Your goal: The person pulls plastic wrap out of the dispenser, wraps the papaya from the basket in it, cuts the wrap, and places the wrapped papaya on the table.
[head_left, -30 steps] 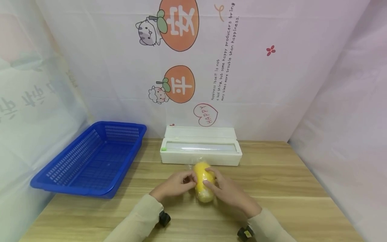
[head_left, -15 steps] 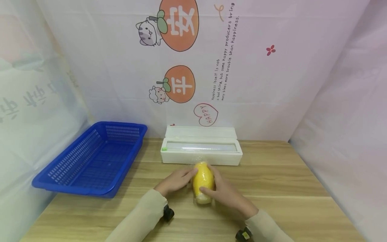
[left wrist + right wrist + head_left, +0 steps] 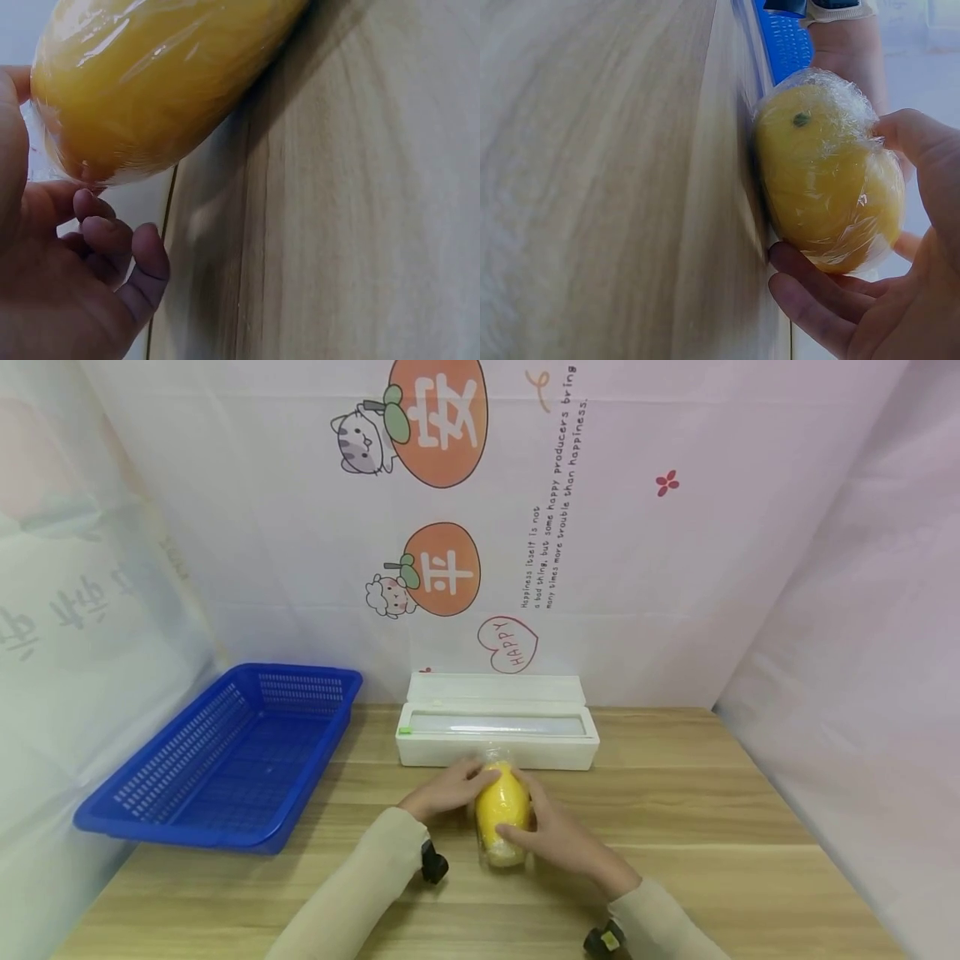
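Note:
A yellow fruit wrapped in clear film lies on the wooden table, just in front of the white film dispenser box. My left hand holds its far left end. In the left wrist view the thumb and curled fingers sit at the film-covered end of the fruit. My right hand cups the right side. The right wrist view has the thumb over the fruit, the fingers curled under it, and a dark stem spot facing the camera.
A blue plastic basket with nothing visible in it stands at the left of the table. The dispenser box has its lid up against the printed backdrop. Fabric walls close in on both sides.
My left hand has slid forward along the fruit to its far end. The fruit has shifted slightly away from me, and my right hand keeps its hold.

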`<state>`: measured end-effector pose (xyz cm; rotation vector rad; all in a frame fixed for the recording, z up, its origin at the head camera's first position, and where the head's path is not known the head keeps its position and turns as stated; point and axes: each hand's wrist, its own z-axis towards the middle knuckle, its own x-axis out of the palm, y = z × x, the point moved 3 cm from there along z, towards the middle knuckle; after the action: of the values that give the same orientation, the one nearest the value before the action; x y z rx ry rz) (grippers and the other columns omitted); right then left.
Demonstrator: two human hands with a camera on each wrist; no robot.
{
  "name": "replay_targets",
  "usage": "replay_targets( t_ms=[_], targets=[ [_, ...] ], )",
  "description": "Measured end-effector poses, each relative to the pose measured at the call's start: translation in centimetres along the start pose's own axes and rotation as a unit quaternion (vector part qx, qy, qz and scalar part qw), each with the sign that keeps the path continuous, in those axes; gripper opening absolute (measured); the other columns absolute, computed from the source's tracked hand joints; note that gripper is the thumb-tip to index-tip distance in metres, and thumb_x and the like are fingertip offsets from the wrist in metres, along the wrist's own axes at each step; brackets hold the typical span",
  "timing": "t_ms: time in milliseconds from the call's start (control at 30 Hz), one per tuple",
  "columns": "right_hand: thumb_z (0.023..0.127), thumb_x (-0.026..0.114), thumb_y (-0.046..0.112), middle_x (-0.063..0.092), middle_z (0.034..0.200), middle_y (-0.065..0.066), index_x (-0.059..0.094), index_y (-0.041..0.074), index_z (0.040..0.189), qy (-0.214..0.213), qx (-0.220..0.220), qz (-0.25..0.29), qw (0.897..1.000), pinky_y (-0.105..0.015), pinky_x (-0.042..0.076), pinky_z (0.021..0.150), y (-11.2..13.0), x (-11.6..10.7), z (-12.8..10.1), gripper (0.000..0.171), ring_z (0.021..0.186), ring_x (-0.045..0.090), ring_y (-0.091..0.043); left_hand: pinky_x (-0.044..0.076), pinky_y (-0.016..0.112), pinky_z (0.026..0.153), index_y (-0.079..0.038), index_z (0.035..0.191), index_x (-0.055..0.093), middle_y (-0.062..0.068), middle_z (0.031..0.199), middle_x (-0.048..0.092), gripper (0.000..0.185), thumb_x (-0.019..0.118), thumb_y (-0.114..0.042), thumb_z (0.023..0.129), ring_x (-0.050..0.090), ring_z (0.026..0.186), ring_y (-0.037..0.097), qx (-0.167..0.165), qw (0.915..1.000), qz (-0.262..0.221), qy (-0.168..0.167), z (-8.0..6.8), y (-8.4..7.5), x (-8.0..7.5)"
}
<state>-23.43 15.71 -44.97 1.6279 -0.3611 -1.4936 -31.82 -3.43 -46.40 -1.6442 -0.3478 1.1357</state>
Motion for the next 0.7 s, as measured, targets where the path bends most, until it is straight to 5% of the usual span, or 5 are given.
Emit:
replay_targets(
  t_ms=[233,533,700],
  targets=[
    [0.09,0.07,0.053,0.035,0.156,-0.016,0.019,0.015,0.16,0.003,-0.008,0.004,1.0,-0.059,0.043,0.102,-0.1,0.0,0.0,0.095,0.13,0.047,-0.035,0.045,0.047,0.093,-0.02,0.127,0.066,0.015,0.133,0.047,0.037,0.052,-0.044,0.103,0.045,0.113,0.025,-0.002,0.9987,0.031,-0.04,-0.1,-0.3,0.0],
    [0.09,0.07,0.052,0.029,0.16,-0.015,0.017,0.016,0.161,0.012,-0.007,0.012,1.0,-0.062,0.038,0.105,-0.3,0.0,0.1,0.095,0.137,0.041,-0.037,0.043,0.03,0.068,-0.017,0.128,0.068,0.005,0.099,0.043,0.033,0.057,-0.036,0.103,0.044,0.086,0.019,0.013,0.9944,0.061,-0.086,-0.7,-1.1,0.2],
    [0.091,0.07,0.05,0.029,0.159,-0.017,0.016,0.018,0.161,0.016,0.002,0.03,0.999,-0.063,0.038,0.105,-0.1,-0.3,0.0,0.094,0.135,0.042,-0.04,0.043,0.026,0.065,-0.016,0.133,0.066,0.002,0.097,0.042,0.037,0.057,-0.035,0.103,0.045,0.082,0.015,0.065,0.9841,0.12,-0.114,-1.2,-1.9,0.4]
  ],
)
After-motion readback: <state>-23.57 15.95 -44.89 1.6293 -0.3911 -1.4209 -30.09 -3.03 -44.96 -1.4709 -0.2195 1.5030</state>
